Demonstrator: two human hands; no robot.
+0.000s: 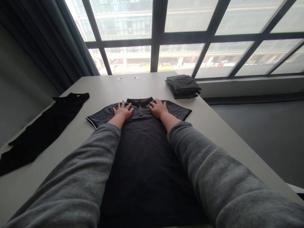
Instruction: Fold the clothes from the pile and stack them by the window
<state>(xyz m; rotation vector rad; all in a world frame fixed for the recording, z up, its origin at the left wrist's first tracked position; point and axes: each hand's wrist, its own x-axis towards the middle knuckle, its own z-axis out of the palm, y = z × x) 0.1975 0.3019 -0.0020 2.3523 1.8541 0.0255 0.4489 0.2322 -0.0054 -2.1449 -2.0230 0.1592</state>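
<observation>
Left hand and right hand, fingers splayed and gripping nothing, lie flat beside the white-edged collar of a soft, dark polo shirt spread on the smooth, pale table, near a squarish, striped folded stack.

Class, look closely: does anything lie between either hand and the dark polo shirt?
Nothing visible does: the left hand and right hand rest directly on the polo shirt. The folded pile and black garment lie off to the sides.
</observation>
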